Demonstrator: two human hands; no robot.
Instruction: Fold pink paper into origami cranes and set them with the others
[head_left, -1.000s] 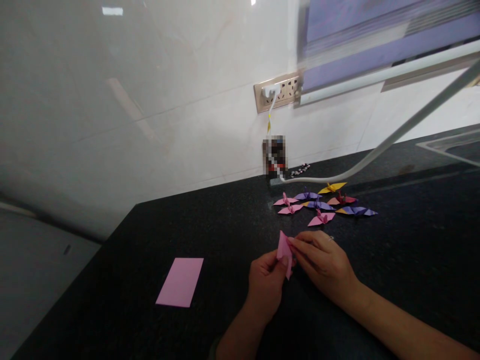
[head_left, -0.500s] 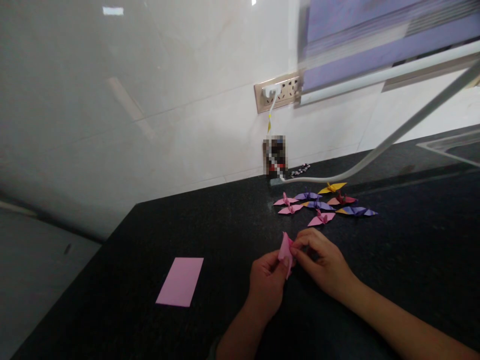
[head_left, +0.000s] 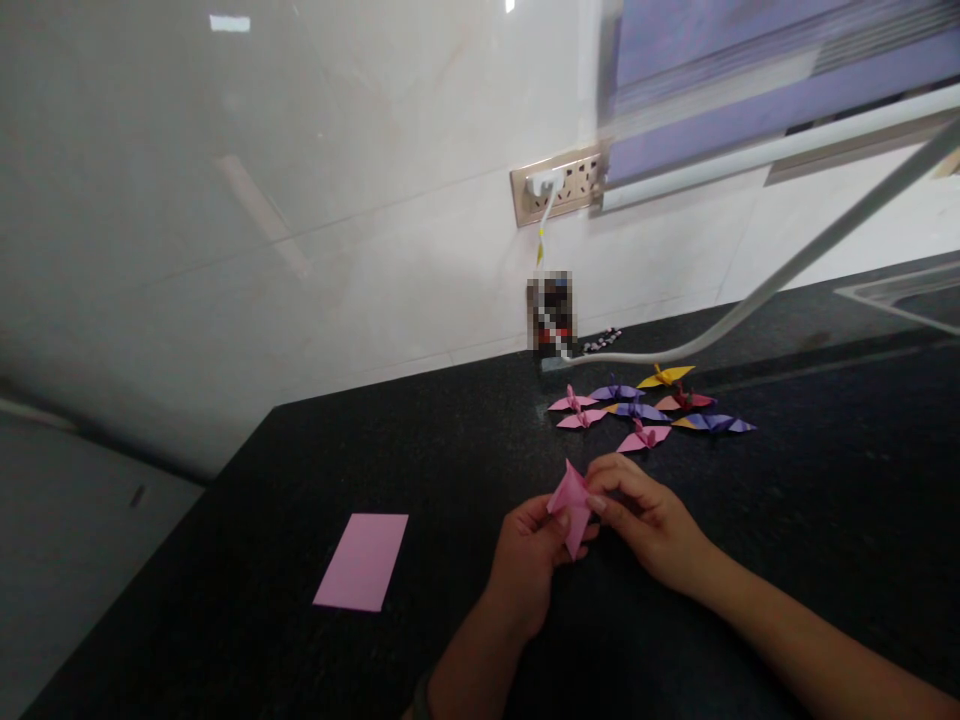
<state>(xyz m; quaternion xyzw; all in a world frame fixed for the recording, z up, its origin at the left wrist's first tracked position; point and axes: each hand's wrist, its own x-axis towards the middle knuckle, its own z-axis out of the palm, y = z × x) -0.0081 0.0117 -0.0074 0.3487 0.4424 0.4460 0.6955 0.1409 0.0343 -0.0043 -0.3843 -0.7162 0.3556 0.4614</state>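
Observation:
A folded piece of pink origami paper (head_left: 574,508) is held up over the dark countertop, its pointed ends toward the top and bottom. My left hand (head_left: 529,560) grips its left side, thumb on the front and fingers behind. On the right edge, my right hand (head_left: 649,515) pinches the paper between thumb and fingers. Just beyond my hands stand several folded paper cranes, among them a pink crane (head_left: 643,437), a purple one (head_left: 714,424) and a yellow one (head_left: 666,376). A flat pink sheet (head_left: 361,562) lies to the left of my left hand.
The black speckled countertop (head_left: 247,540) meets a pale tiled wall. A white cable (head_left: 705,345) runs across its back near a small patterned strip (head_left: 602,341) and a pixelated object (head_left: 551,313). Above is a wall socket (head_left: 556,186) with a plug.
The folded paper has turned so that a wider, diamond-like face shows. My right hand's fingers have shifted slightly along its right edge. The cranes and flat sheet stay where they were.

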